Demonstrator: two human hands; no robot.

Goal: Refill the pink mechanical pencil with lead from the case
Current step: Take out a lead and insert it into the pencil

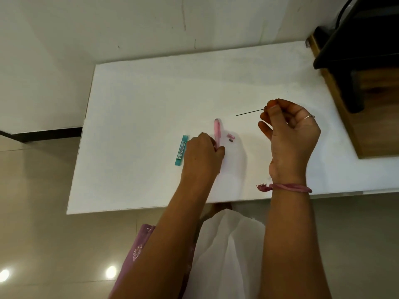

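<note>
- Right hand is up above the smooth white table, pinching a hair-thin dark lead between thumb and fingertips; the other fingers are curled loosely.
- Left hand is closed around the lower end of the slim translucent pink mechanical pencil, which lies on the table pointing away.
- Flat teal plastic lead case sits just left of that hand.
- Small pink cap lies just right of the pencil.
- Frayed pink thread band on the right wrist.
</note>
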